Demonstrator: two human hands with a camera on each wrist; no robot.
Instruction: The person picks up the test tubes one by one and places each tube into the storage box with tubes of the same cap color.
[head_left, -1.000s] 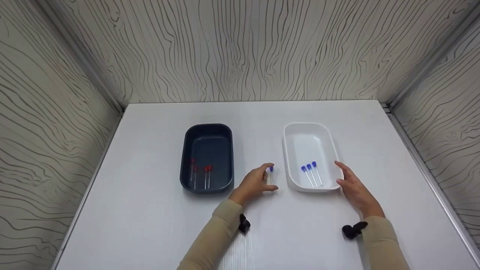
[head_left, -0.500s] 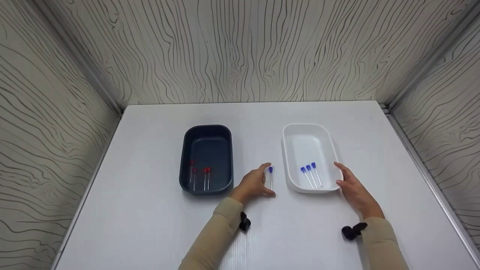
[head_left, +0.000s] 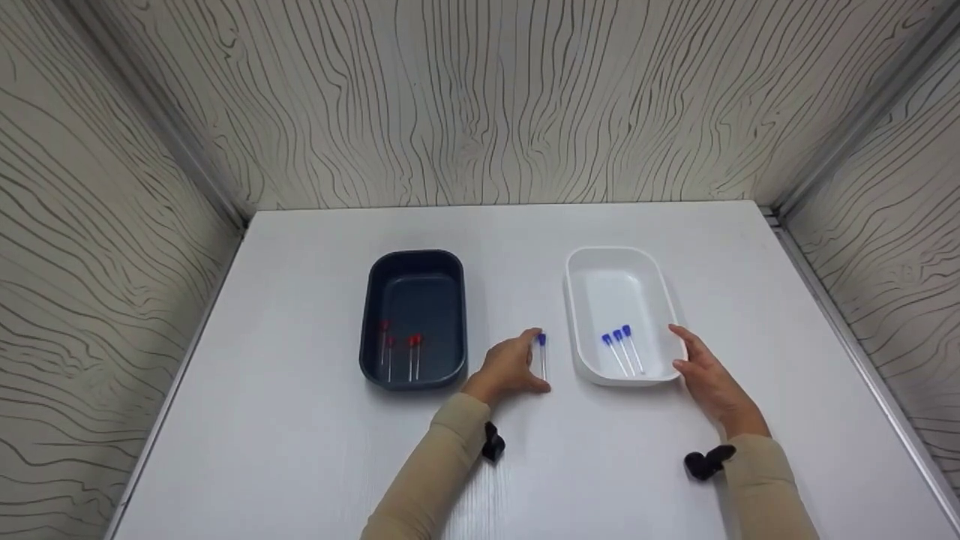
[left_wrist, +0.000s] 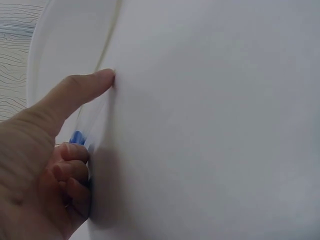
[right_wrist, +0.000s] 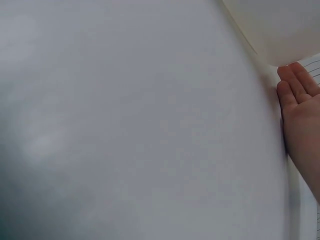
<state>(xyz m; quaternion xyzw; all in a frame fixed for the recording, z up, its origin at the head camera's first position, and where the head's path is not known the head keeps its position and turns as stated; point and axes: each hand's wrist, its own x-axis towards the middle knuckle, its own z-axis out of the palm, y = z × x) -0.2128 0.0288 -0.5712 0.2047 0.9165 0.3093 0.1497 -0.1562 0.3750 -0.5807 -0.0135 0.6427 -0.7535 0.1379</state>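
In the head view, my left hand (head_left: 510, 367) spans a slim clear tube with a blue cap (head_left: 542, 340) on the white table. Forefinger lies at the cap end, thumb at the other, seemingly pinching it lengthwise. The left wrist view shows the blue cap (left_wrist: 77, 137) beside the curled fingers (left_wrist: 74, 165), the clear body barely visible. My right hand (head_left: 716, 386) rests its fingertips against the right side of a white tray (head_left: 574, 330), fingers fairly straight. Three blue-capped tubes (head_left: 621, 351) lie in that tray. The right wrist view catches the right hand (right_wrist: 300, 110) beside the tray's wall (right_wrist: 292, 35).
Left of the left hand stands a dark blue tray (head_left: 460, 315) holding several red-capped tubes (head_left: 405, 358). Wood-grain patterned panels (head_left: 480, 105) enclose the table (head_left: 300, 450) at the back and both sides. A black wrist camera (head_left: 705, 463) sits by the right cuff.
My left thumb and forefinger have drawn in toward the two ends of the blue-capped tube, which stays in place. The right hand keeps its spot at the white tray.
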